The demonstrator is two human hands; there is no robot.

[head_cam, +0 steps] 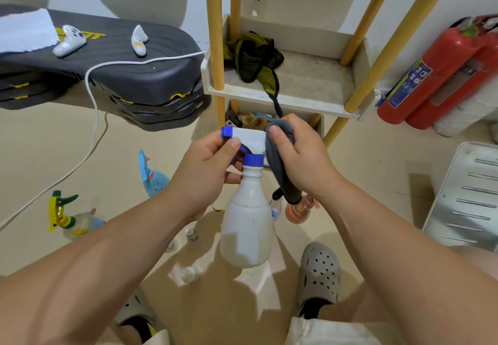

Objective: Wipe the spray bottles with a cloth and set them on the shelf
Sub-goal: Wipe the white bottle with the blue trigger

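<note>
A white spray bottle [246, 226] with a blue collar and nozzle hangs in the air at the centre. My left hand [207, 166] grips its white trigger head from the left. My right hand [299, 161] holds a grey cloth [280, 161] pressed against the back of the spray head. On the floor to the left stand a light blue spray bottle [153, 180] and a clear one with a yellow and green trigger [67, 218]. An orange-tinted bottle [296, 211] shows under my right wrist. The white shelf [304, 96] with wooden legs stands just beyond my hands.
A dark green cloth [256, 59] lies on the shelf. Red fire extinguishers [442, 75] lean at the right, a grey slatted panel [469, 199] below them. A black stepper [107, 61] with white controllers and a cable is at the left. Small vials [190, 273] lie near my feet.
</note>
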